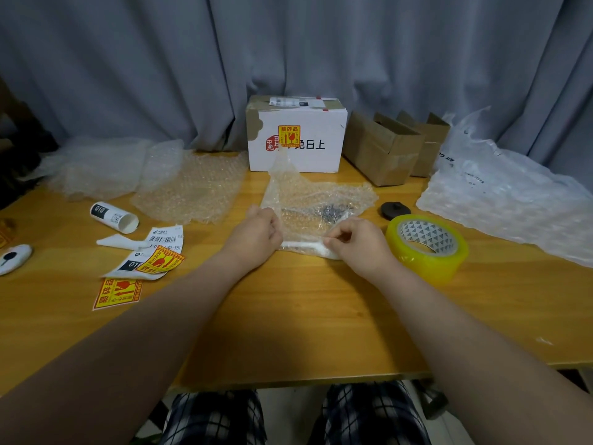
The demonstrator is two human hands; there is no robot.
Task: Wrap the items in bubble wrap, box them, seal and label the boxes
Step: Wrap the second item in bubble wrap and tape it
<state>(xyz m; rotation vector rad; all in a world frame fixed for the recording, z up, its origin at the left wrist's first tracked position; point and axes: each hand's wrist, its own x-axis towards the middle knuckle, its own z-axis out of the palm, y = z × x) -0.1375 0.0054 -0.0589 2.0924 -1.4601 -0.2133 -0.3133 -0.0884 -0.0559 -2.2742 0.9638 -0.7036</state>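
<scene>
So the job looked partly done. At the far middle of the table stood a white box that was closed, with a red and yellow sticker on its front and a paper label on top, so that one seemed finished. Just near it lay a sheet of wrap with a small dark thing inside, only half covered. The left hand gripped the left edge of the wrap with curled fingers. The right hand pinched its near edge. This thing probably had yet to be rolled up, boxed, taped and labelled. To the far right stood two brown boxes, both open at the top. Something dark showed in the nearer one, but I could not tell what it was. The tape sat just right of the right hand, ready for sealing. More stickers lay near on the left. Spare wrap lay far left. A dark round lid sat bare between the wrap and the tape, maybe waiting its turn.
</scene>
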